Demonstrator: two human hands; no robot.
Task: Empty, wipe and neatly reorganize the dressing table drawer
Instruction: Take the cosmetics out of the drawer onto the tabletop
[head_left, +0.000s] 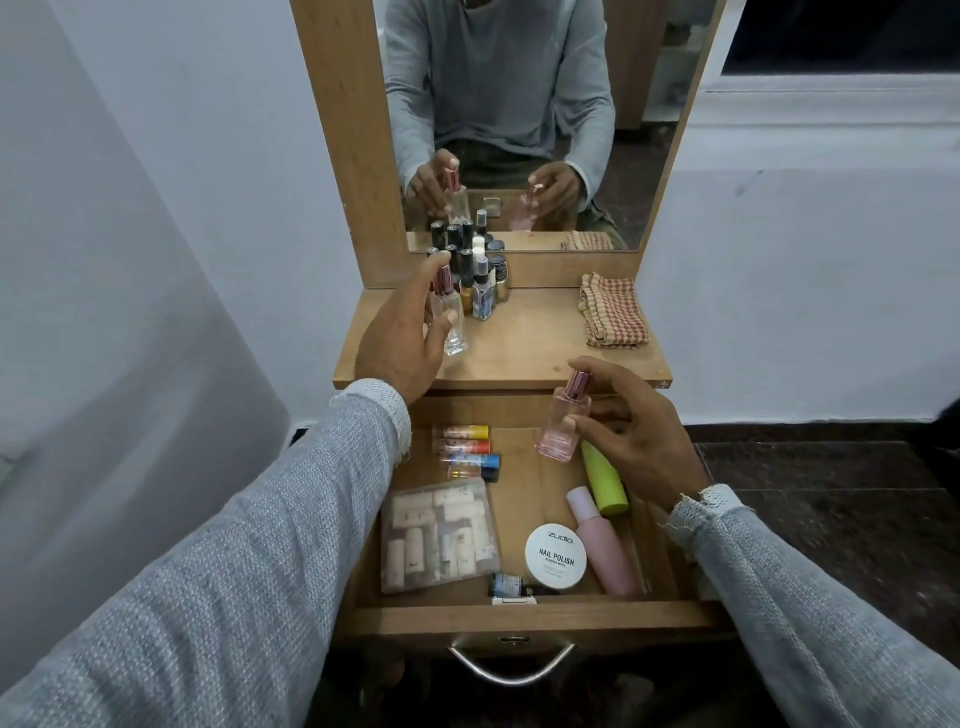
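The wooden drawer (519, 621) is pulled out below the dressing table top (524, 348). My left hand (402, 338) holds a clear perfume bottle (453, 322) with a pink cap upright on the table top, beside a cluster of small bottles (480, 280). Over the drawer's back, my right hand (631, 431) grips a pink perfume bottle (561, 421). Inside the drawer lie several small colour-capped vials (467, 451), a clear pouch of tubes (439, 535), a white nail polish remover tub (556, 556), a pink bottle (602, 540), a green bottle (605, 480) and a small dark bottle (511, 584).
A checked cloth (613, 317) lies folded at the table top's right rear. The mirror (509, 114) rises behind the table and reflects me. White walls stand on both sides, and dark floor lies to the right. A metal handle (511, 660) hangs on the drawer front.
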